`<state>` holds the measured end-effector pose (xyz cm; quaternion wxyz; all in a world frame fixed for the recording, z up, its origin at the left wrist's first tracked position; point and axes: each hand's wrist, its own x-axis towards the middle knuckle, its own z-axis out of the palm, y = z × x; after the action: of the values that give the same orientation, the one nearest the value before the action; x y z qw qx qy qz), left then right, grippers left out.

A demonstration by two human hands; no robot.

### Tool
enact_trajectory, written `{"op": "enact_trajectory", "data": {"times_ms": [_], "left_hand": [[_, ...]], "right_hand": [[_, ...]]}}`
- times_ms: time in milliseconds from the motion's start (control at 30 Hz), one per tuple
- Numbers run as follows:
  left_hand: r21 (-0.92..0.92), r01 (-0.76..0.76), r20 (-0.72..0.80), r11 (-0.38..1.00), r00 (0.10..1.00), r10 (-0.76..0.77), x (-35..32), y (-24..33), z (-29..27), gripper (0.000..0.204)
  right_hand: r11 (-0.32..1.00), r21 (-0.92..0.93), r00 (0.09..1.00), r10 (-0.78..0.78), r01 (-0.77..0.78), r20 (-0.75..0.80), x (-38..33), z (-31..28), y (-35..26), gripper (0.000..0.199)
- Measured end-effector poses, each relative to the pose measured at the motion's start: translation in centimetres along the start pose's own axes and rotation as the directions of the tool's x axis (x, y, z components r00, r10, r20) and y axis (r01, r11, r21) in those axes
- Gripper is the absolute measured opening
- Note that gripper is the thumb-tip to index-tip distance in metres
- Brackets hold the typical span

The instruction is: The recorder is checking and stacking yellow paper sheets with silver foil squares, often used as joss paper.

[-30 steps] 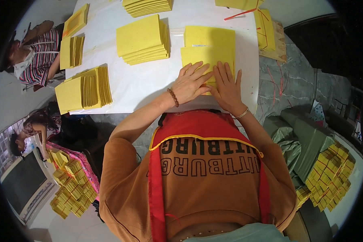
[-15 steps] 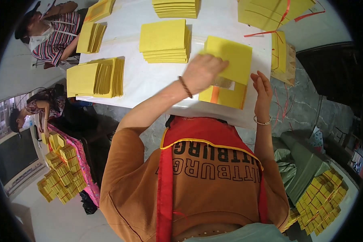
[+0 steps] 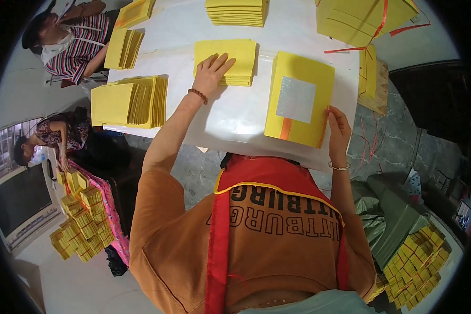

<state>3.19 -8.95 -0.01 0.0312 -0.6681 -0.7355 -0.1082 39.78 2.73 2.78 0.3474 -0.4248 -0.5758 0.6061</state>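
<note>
My left hand point(image 3: 214, 73) lies with fingers spread on top of a stack of folded yellow paper point(image 3: 243, 55) in the middle of the table. To its right is a thicker yellow paper stack point(image 3: 301, 63), with a silvery square point(image 3: 296, 99) on its top face and an orange stripe below the square. At that stack's right edge, my right hand point(image 3: 340, 128) touches the side with its fingertips, fingers extended and slightly bent. Nothing shows held in either palm.
More yellow paper stacks point(image 3: 110, 104) stand along the table's left side and far edge point(image 3: 235, 13). Yellow bundles with red ties point(image 3: 366, 21) occupy the far right. Two people sit at left; one handles bundles point(image 3: 86, 220) on a pink cloth. Other bundles point(image 3: 416, 267) are piled lower right.
My left hand has moved left from the right-hand stack to the middle one. The yellow sheet that partly covered the silvery square no longer does. My right hand stays beside the stack.
</note>
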Motion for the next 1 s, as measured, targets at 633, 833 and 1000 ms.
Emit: {"op": "enact_trajectory", "data": {"times_ms": [633,833,1000], "left_hand": [[-0.051,-0.017,0.130,0.999,0.991,0.023,2.0,-0.2,-4.4,0.078],[-0.053,-0.106,-0.023,0.993,0.994,0.105,2.0,4.7,-5.9,0.073],[-0.387,-0.346,0.075,0.855,0.912,0.403,-0.7,13.4,-5.2,0.048]], "right_hand": [[0.674,-0.598,0.901,-0.344,0.433,0.264,-0.2,-0.6,1.3,0.022],[0.597,-0.662,0.888,-0.366,0.453,0.278,0.0,-0.8,1.7,0.025],[0.550,-0.670,0.860,-0.414,0.498,0.299,0.2,-0.3,1.3,0.025]]}}
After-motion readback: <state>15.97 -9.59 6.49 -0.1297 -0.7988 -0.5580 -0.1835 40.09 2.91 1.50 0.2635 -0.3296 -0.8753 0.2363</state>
